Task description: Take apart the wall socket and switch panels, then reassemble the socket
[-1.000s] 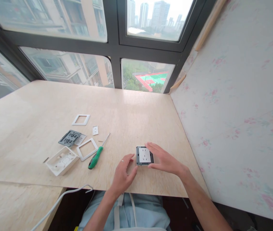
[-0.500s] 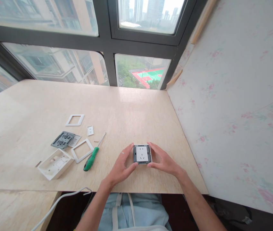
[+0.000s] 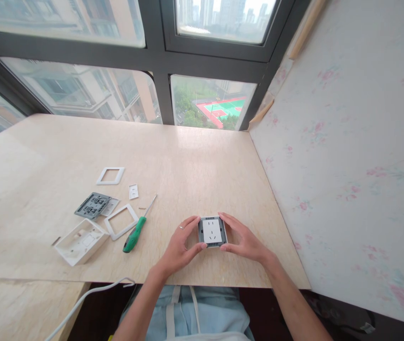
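A square wall socket (image 3: 212,231), white face in a grey frame, lies on the light wooden table (image 3: 195,161) near its front edge. My left hand (image 3: 180,246), with a ring on one finger, grips the socket's left side between thumb and fingers. The socket's right side is held the same way by my right hand (image 3: 243,239). Both hands curl round the socket's edges.
Left of the hands lie a green-handled screwdriver (image 3: 135,230), two white frames (image 3: 121,220) (image 3: 110,175), a grey switch module (image 3: 93,205), a small white rocker (image 3: 133,191) and a white back box (image 3: 80,240). A white cable (image 3: 88,296) hangs below the table's edge. A papered wall (image 3: 347,156) stands at right.
My left hand has closed onto the socket's left side, so both hands now grip it. The socket has shifted slightly on the table.
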A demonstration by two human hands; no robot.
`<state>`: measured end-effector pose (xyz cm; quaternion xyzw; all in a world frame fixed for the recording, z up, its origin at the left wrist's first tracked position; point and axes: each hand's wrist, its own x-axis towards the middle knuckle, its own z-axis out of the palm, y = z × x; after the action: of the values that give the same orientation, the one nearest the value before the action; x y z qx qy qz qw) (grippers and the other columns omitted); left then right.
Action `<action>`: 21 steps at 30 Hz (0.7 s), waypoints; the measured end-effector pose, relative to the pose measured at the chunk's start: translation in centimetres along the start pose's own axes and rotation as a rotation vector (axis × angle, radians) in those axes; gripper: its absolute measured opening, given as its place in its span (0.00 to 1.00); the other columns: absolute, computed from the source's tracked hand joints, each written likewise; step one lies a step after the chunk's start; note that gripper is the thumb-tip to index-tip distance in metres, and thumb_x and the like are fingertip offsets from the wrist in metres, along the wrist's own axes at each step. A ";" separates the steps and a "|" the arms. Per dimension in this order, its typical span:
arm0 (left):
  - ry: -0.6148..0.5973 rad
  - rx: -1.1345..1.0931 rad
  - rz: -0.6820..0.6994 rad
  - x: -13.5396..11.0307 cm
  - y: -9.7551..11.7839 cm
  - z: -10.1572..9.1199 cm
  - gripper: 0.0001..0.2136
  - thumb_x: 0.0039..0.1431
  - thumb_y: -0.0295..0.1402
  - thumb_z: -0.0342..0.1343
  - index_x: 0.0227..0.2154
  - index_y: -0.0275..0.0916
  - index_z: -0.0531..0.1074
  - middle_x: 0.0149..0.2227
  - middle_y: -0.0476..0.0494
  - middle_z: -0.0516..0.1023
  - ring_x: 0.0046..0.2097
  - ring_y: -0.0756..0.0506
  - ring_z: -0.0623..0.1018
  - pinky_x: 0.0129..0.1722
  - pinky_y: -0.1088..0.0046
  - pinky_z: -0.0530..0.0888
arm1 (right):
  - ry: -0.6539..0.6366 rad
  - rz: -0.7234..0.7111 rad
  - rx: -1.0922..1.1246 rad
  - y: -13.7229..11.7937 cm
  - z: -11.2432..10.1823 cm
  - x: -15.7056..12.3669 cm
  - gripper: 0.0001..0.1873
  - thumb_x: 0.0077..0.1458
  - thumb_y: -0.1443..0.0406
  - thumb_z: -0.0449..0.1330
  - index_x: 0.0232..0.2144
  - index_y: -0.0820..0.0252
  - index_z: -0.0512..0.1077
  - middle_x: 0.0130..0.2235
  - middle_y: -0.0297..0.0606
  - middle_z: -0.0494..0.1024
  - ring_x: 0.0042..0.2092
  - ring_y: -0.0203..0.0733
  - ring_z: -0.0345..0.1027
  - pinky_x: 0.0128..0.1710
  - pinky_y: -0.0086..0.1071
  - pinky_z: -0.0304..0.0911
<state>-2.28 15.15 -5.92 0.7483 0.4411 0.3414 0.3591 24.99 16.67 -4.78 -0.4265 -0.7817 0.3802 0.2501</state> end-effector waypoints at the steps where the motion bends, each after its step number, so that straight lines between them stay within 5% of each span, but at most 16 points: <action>1: -0.002 0.004 -0.001 -0.1 0.0 0.0 0.30 0.63 0.43 0.58 0.65 0.44 0.58 0.65 0.35 0.61 0.66 0.38 0.63 0.63 0.52 0.64 | -0.006 -0.003 -0.002 0.0 0.0 -0.1 0.48 0.53 0.50 0.67 0.69 0.52 0.51 0.68 0.46 0.55 0.69 0.52 0.48 0.68 0.52 0.49; 21: -0.125 0.154 0.116 -0.7 1.0 -0.6 0.32 0.66 0.44 0.54 0.69 0.46 0.50 0.67 0.36 0.58 0.67 0.38 0.61 0.63 0.53 0.63 | 0.014 0.037 0.023 -1.4 0.7 -2.4 0.44 0.57 0.54 0.65 0.69 0.51 0.49 0.69 0.46 0.54 0.69 0.53 0.48 0.67 0.54 0.50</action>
<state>-2.62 14.26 -4.89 0.8177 0.3987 0.2796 0.3070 25.01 13.86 -4.21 -0.4408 -0.7674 0.3907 0.2533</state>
